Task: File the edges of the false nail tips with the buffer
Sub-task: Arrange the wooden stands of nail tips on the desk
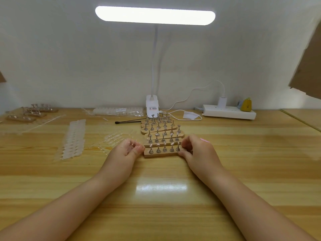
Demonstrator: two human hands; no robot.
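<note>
Two hands at nearest wooden strip (161, 154) | left hand (127, 150) pinches clear nail tip (129, 147) | right hand (196, 148) fingers curled, grip unclear

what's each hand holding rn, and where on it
The left hand pinches a small clear nail tip between thumb and fingers; which part cannot be told. The right hand touches the nearest wooden stand's right end.
</note>
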